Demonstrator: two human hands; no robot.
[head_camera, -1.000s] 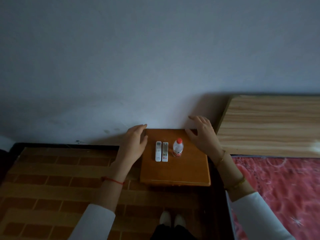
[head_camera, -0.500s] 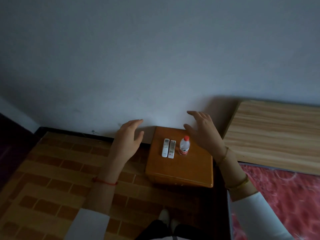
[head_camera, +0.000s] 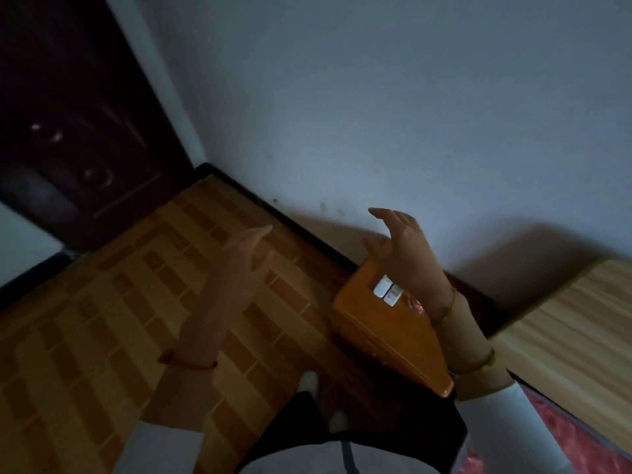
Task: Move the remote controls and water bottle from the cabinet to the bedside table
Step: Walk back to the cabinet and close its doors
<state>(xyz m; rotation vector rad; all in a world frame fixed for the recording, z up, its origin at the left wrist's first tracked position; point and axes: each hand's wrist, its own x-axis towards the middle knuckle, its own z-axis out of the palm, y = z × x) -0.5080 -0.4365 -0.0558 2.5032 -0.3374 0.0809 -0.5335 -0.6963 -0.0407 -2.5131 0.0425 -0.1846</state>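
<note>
1. The fingers (head_camera: 393, 217) of the right hand (head_camera: 405, 249) were spread and loosely curled, pinching nothing; the hand hung in the air above the far end of the bedside table.
2. The left hand (head_camera: 244, 256) was likewise bare, its fingers (head_camera: 260, 232) loosely extended and a little apart, out over the tiled floor (head_camera: 113, 302) and well apart from the table.
3. Both hands free suggested, as a judgement, that the carrying was done and they were raised only in passing.
4. The two remote controls (head_camera: 388, 291) lay flat and touching side by side on the orange-brown surface (head_camera: 383, 330) of the bedside table, close to its wall end.
5. The water bottle (head_camera: 416, 305) stood just beside them; only a glimpse of its red part showed past the right wrist, so its pose could not be told for certain.
6. All three sat back from the near edge, probably so that nothing would be knocked off.
7. The table was hemmed in: the wall (head_camera: 376, 114) behind, the wooden headboard (head_camera: 564, 323) and the red bedding (head_camera: 581, 446) to its right.
8. Open room lay to the left, across the floor toward the dark door (head_camera: 75, 131). The cabinet was not in view.
</note>
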